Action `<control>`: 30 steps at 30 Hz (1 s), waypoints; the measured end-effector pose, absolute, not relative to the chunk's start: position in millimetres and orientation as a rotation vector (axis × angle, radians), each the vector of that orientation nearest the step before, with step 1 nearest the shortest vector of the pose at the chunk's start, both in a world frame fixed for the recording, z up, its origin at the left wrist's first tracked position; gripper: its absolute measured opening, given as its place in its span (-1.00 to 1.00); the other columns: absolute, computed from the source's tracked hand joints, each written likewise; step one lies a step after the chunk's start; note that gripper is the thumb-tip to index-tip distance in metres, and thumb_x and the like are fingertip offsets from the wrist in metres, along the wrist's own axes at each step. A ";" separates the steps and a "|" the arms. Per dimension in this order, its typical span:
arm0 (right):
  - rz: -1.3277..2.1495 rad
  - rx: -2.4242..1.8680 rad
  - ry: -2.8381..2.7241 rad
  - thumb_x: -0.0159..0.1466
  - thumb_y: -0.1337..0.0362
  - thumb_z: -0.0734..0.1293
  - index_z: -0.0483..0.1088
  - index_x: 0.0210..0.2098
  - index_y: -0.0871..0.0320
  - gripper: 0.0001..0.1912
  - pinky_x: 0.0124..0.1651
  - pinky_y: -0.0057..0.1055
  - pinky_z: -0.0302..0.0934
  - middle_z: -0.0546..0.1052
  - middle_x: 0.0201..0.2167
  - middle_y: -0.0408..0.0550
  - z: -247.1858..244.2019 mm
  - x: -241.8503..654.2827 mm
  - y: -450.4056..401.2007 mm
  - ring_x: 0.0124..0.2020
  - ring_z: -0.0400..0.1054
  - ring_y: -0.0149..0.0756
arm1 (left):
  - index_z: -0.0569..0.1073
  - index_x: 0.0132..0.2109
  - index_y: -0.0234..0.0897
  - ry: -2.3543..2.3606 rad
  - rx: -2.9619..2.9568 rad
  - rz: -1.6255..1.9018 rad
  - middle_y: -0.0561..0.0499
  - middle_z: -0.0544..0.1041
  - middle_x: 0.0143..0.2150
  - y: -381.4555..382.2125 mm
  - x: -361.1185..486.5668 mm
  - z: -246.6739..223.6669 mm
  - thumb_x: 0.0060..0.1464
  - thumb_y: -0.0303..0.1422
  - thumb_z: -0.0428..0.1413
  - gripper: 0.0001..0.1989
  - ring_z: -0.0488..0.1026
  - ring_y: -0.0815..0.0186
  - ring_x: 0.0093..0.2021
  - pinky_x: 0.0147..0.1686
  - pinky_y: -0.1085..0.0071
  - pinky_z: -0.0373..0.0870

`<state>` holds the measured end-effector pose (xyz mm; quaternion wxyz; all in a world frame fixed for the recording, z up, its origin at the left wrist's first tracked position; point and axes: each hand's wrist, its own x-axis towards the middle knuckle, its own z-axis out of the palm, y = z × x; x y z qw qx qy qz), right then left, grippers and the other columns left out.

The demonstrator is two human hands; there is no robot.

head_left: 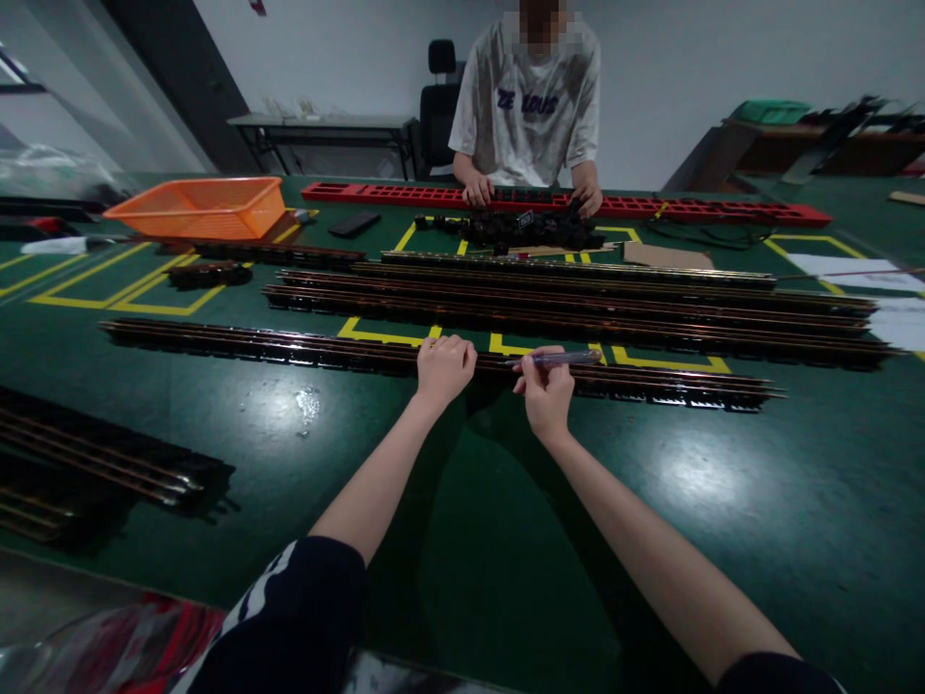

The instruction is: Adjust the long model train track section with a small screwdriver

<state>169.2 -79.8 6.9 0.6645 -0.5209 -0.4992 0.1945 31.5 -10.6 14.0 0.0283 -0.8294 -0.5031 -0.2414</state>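
Note:
A long dark strip of model track with coppery rails (289, 347) lies across the green table in front of me. Over its middle, my left hand (446, 369) is closed, its curled fingers gripping the strip; the fingertips are hidden. My right hand (547, 390) pinches a slim screwdriver (574, 358) with a translucent handle, held nearly level just above the track. The thin tip points left, toward my left hand. Whether that tip touches the track, I cannot tell.
More track strips (578, 313) lie just beyond, and others (93, 453) at the left. Farther back are an orange basket (209, 207), a small dark model piece (209, 275) and a red slotted beam (694, 206). Opposite, a person's hands (477, 190) touch a black assembly (527, 229).

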 end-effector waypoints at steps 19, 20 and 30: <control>0.456 -1.194 -1.112 0.22 0.25 0.25 0.19 -0.33 0.14 -0.88 -0.68 -0.55 0.17 0.42 -0.55 -0.23 6.1 170.4 -81.0 -0.71 0.27 -0.51 | 0.55 -0.39 -0.31 -1.827 -2.453 -0.741 -0.05 0.57 -0.35 -2.8 28.4 20.0 0.18 -0.28 -0.18 -0.56 0.44 0.31 -0.39 -0.18 0.33 0.28; 0.456 -1.194 -1.113 0.22 0.26 0.25 0.19 -0.33 0.14 -0.89 -0.68 -0.55 0.17 0.42 -0.55 -0.23 6.3 170.3 -81.2 -0.71 0.27 -0.51 | 0.54 -0.39 -0.32 -1.830 -2.452 -0.741 -0.06 0.57 -0.36 -2.2 26.8 19.9 0.18 -0.28 -0.19 -0.56 0.43 0.32 -0.40 -0.19 0.33 0.28; 0.442 -1.210 -1.100 0.23 0.25 0.24 0.19 -0.33 0.15 -0.89 -0.69 -0.55 0.19 0.41 -0.57 -0.23 7.4 170.8 -82.8 -0.71 0.28 -0.50 | 0.54 -0.41 -0.31 -1.838 -2.434 -0.734 -0.06 0.57 -0.35 5.8 12.7 16.8 0.16 -0.29 -0.18 -0.56 0.44 0.30 -0.39 -0.14 0.30 0.24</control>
